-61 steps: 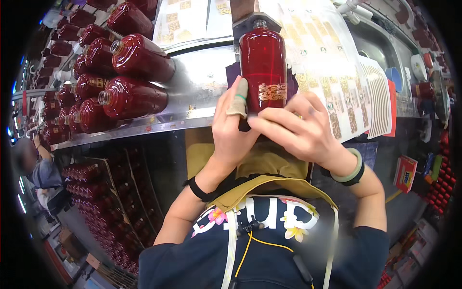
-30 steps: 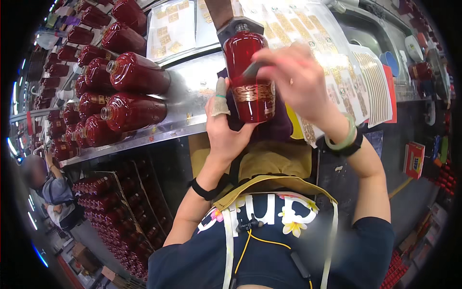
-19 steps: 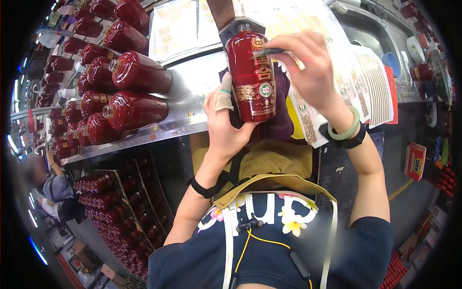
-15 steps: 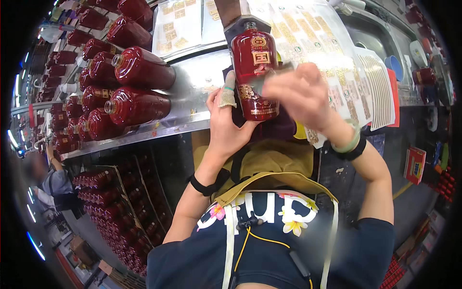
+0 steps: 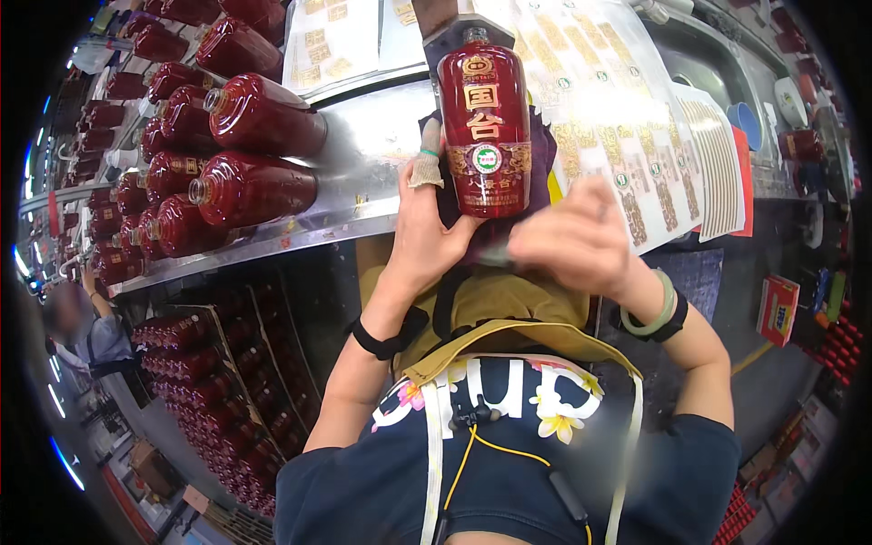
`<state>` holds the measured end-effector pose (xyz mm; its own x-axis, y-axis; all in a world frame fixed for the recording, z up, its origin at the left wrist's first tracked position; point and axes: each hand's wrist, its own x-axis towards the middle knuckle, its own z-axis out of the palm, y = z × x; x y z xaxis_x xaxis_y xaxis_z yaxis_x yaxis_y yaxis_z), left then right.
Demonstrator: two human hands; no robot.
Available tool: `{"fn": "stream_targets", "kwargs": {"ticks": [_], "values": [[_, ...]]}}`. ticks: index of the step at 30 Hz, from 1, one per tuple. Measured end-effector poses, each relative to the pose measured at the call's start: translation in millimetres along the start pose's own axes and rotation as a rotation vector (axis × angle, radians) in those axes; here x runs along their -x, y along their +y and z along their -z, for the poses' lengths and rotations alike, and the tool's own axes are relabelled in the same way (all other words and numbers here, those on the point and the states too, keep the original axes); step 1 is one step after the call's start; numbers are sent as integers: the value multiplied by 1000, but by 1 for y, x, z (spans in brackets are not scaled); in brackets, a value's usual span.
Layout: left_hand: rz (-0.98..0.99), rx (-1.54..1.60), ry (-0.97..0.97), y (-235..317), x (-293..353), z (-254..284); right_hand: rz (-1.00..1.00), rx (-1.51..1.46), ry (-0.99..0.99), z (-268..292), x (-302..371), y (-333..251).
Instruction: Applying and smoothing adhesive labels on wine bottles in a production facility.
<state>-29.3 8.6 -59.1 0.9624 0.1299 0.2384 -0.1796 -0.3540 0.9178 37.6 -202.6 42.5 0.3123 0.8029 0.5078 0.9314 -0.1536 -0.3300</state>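
A dark red glass bottle (image 5: 484,195) lies with its neck away from me, bearing gold lettering, a patterned band and a round green-and-white emblem. My left hand (image 5: 427,227) grips its lower left side, a cloth cover on one finger. Under the bottle is a dark purple cloth (image 5: 542,156), and its neck rests at a metal bracket (image 5: 454,34). My right hand (image 5: 577,234) is closed and partly blurred, just right of the bottle's base and apart from it. A small greyish blur shows at its fingertips; I cannot make out what it is.
More red bottles (image 5: 259,189) lie on the metal bench at the left. Sheets of gold decals (image 5: 627,136) cover the surface to the right, beside a sink (image 5: 695,64) and a blue cup (image 5: 742,116). Crated bottles (image 5: 195,381) stand below left; another person (image 5: 104,336) is beyond.
My right hand has moved from over the bottle toward me, past its base. The bottle's front is now uncovered, and the round emblem shows on the band. My left hand keeps its hold.
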Motion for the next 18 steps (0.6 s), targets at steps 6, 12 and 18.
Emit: {"fn": "stream_targets", "kwargs": {"ticks": [6,12,18], "values": [[18,5,-23,-1,-1,1,-70,76,68,-14,17,3],[-287,-317,187,28,4,1,-315,10,234,9,15,2],[-317,-498,110,37,12,-8,-494,-137,484,5,21,12]]}}
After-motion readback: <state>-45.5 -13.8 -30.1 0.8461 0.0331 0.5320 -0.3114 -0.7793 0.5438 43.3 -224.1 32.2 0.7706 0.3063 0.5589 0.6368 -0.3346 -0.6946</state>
